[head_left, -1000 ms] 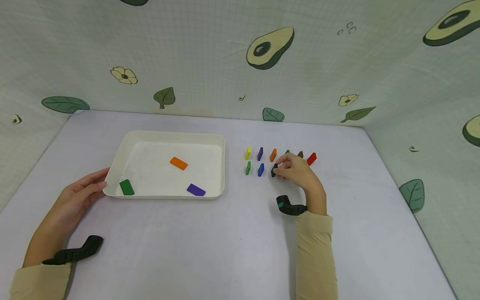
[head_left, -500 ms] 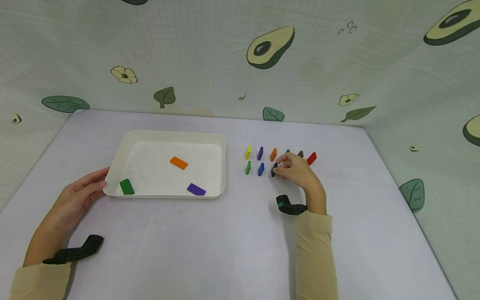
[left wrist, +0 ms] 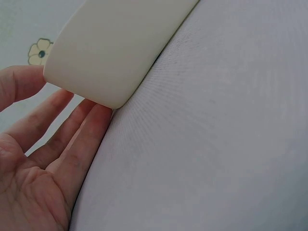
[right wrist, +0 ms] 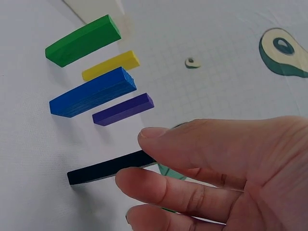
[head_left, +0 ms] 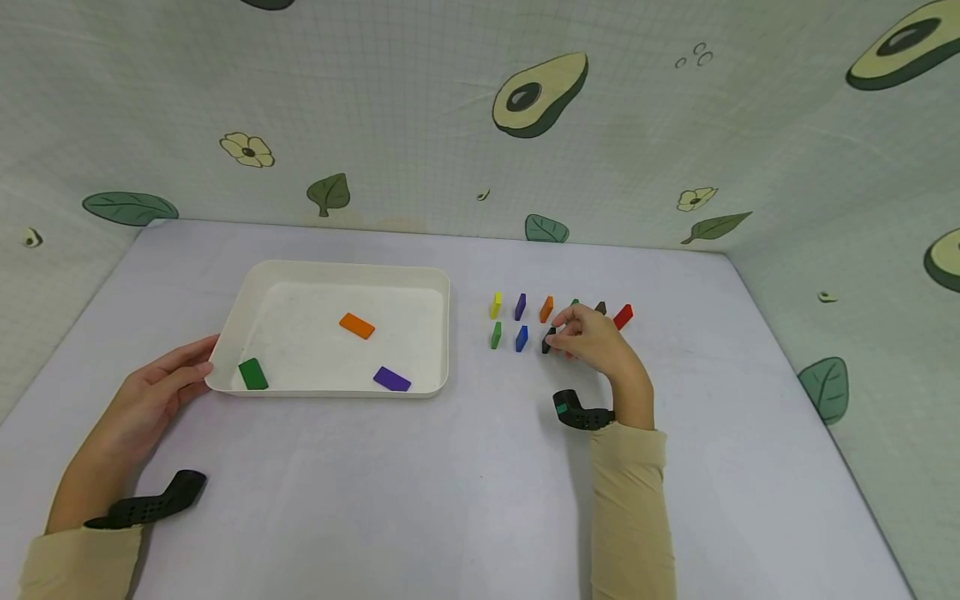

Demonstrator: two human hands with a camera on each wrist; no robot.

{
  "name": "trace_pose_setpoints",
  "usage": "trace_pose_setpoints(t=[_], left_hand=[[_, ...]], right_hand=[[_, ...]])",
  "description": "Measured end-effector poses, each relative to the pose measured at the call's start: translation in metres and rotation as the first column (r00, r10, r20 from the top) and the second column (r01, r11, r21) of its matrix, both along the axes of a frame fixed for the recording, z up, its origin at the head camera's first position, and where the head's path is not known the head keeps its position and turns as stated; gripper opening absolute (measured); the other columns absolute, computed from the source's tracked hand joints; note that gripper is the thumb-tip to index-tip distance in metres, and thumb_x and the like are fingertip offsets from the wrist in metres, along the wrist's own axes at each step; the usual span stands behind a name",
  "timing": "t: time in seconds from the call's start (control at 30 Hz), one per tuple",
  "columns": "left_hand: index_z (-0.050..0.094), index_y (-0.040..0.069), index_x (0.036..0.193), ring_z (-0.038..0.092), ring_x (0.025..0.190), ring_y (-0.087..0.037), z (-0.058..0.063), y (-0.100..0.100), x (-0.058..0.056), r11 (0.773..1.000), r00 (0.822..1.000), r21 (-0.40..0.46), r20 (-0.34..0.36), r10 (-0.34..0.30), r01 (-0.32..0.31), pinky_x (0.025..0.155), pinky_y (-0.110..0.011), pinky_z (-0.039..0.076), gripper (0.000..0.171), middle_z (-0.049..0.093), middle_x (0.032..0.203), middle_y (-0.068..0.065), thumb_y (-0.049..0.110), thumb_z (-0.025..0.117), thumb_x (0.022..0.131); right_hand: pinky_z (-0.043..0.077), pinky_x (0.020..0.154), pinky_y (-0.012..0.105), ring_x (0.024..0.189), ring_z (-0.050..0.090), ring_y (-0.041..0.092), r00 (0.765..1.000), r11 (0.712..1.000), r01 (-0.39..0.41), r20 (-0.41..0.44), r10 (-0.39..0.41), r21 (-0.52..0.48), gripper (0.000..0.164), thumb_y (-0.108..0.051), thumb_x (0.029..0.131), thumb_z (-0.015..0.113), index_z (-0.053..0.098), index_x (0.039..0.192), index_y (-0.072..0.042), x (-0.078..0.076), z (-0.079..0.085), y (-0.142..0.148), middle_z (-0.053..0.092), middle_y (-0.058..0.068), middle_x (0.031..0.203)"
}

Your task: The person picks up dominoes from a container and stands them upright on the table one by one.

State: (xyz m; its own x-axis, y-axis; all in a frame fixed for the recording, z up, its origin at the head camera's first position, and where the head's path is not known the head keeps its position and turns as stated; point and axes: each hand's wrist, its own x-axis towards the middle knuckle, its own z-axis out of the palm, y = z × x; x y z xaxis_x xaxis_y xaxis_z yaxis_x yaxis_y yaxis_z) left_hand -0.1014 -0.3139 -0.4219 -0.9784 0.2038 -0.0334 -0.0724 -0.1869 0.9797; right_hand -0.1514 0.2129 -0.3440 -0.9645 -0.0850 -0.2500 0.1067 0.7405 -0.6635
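In the head view, my right hand (head_left: 592,340) reaches down at the block rows, thumb and fingertips pinching a thin black domino block (right wrist: 108,168). That block stands upright in the front row. Left of it stand a blue block (head_left: 522,338) and a green block (head_left: 497,336). Behind are yellow (head_left: 496,306), purple (head_left: 521,307) and orange blocks (head_left: 547,309); a red block (head_left: 624,317) is at the right. My hand partly hides others. My left hand (head_left: 153,404) touches the white tray (head_left: 330,394) at its left end, fingers fairly straight against the outer wall.
Three blocks lie flat in the tray: an orange one (head_left: 357,326), a dark green one (head_left: 253,374) and a purple one (head_left: 392,379). A patterned cloth (head_left: 420,108) rises behind the white table (head_left: 360,500). A small gap separates the tray from the blocks.
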Motion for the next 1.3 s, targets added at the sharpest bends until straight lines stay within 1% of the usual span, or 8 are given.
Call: trace_pose_setpoints(t=[0.1, 0.2, 0.33, 0.67, 0.87, 0.97, 1.13, 1.3], left_hand=[[0.053, 0.014, 0.133, 0.058, 0.105, 0.005, 0.0, 0.0, 0.0, 1.0, 1.0, -0.021, 0.002, 0.014, -0.014, 0.081, -0.009, 0.049, 0.039, 0.057, 0.124, 0.018, 0.001, 0.046, 0.096], [0.053, 0.014, 0.133, 0.058, 0.105, 0.005, 0.0, 0.0, 0.0, 1.0, 1.0, -0.022, -0.001, 0.013, -0.013, 0.081, -0.009, 0.049, 0.039, 0.056, 0.125, 0.018, 0.001, 0.045, 0.096], [0.053, 0.014, 0.132, 0.058, 0.105, 0.005, 0.0, 0.0, 0.0, 1.0, 1.0, -0.006, -0.004, 0.007, -0.007, 0.082, -0.009, 0.049, 0.039, 0.056, 0.125, 0.017, 0.001, 0.045, 0.096], [0.053, 0.015, 0.132, 0.059, 0.103, 0.006, 0.0, 0.0, -0.001, 1.0, 1.0, -0.008, 0.006, 0.009, -0.009, 0.081, -0.009, 0.049, 0.039, 0.057, 0.123, 0.018, 0.002, 0.047, 0.096], [0.053, 0.015, 0.132, 0.059, 0.103, 0.005, 0.0, 0.0, 0.0, 1.0, 1.0, 0.004, 0.013, 0.009, -0.009, 0.081, -0.009, 0.049, 0.04, 0.058, 0.122, 0.017, 0.001, 0.047, 0.095], [0.053, 0.015, 0.132, 0.059, 0.104, 0.005, 0.0, 0.0, -0.001, 1.0, 1.0, 0.008, 0.014, 0.007, -0.007, 0.081, -0.009, 0.049, 0.04, 0.058, 0.122, 0.017, 0.0, 0.047, 0.095], [0.053, 0.015, 0.132, 0.059, 0.103, 0.005, -0.001, 0.0, -0.001, 1.0, 1.0, 0.006, 0.013, 0.005, -0.006, 0.081, -0.01, 0.05, 0.04, 0.059, 0.122, 0.017, 0.001, 0.047, 0.095], [0.054, 0.015, 0.132, 0.059, 0.103, 0.006, -0.001, 0.0, 0.0, 1.0, 1.0, 0.003, 0.01, 0.01, -0.01, 0.081, -0.009, 0.05, 0.04, 0.059, 0.122, 0.017, 0.001, 0.047, 0.095]], right_hand=[[0.044, 0.065, 0.025, 0.073, 0.055, 0.023, 1.0, 1.0, -0.002, 0.0, 0.002, -0.008, 0.027, -0.018, 0.089, 0.061, 0.053, 0.11, -0.002, 0.0, 0.0, 0.0, 0.063, 0.017, 0.087], [0.045, 0.065, 0.025, 0.074, 0.056, 0.024, 1.0, 1.0, -0.003, -0.002, 0.003, -0.017, 0.027, -0.017, 0.089, 0.061, 0.053, 0.11, -0.002, 0.0, 0.0, 0.001, 0.063, 0.017, 0.087], [0.045, 0.065, 0.025, 0.074, 0.056, 0.025, 1.0, 1.0, -0.007, -0.008, 0.007, -0.022, 0.027, -0.017, 0.089, 0.061, 0.054, 0.11, -0.002, 0.0, 0.0, 0.001, 0.063, 0.017, 0.087], [0.044, 0.065, 0.026, 0.076, 0.057, 0.028, 1.0, 1.0, -0.019, -0.022, 0.019, -0.018, 0.025, -0.016, 0.089, 0.06, 0.055, 0.11, -0.003, 0.001, 0.0, 0.001, 0.064, 0.018, 0.087], [0.045, 0.066, 0.025, 0.076, 0.057, 0.026, 0.999, 1.0, -0.026, -0.028, 0.025, -0.013, 0.026, -0.016, 0.089, 0.06, 0.056, 0.111, -0.003, 0.002, 0.002, 0.003, 0.064, 0.015, 0.086], [0.046, 0.067, 0.025, 0.075, 0.058, 0.024, 0.999, 1.0, -0.023, -0.043, 0.022, -0.001, 0.027, -0.017, 0.089, 0.06, 0.057, 0.112, -0.003, 0.003, 0.004, 0.003, 0.065, 0.014, 0.086], [0.045, 0.065, 0.026, 0.074, 0.056, 0.021, 0.996, 1.0, -0.015, -0.091, 0.017, 0.017, 0.028, -0.019, 0.089, 0.06, 0.057, 0.112, -0.003, 0.006, 0.01, 0.001, 0.064, 0.01, 0.084], [0.044, 0.063, 0.027, 0.072, 0.054, 0.02, 0.991, 1.0, -0.01, -0.137, 0.008, -0.009, 0.024, -0.02, 0.09, 0.06, 0.058, 0.108, -0.005, 0.01, 0.019, -0.006, 0.061, 0.009, 0.084]])
